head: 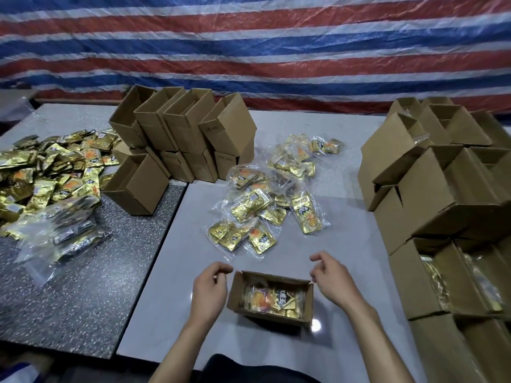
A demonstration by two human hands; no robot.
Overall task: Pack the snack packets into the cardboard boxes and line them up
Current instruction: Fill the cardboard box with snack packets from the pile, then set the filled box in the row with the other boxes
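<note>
A small open cardboard box [237,294] lies on the white table in front of me, with gold snack packets [272,298] inside it. My left hand [208,293] hovers just left of the box, fingers loosely curled and holding nothing. My right hand [330,277] hangs at the box's right end, fingers curled near the flap, and nothing is visibly held. Bagged gold snack packets [265,203] lie in a heap beyond the box.
Empty open boxes [179,128] are stacked at the back left. A large pile of loose gold packets [47,172] covers the speckled table at the left. Packed boxes [442,217] are stacked along the right edge. A striped tarp hangs behind.
</note>
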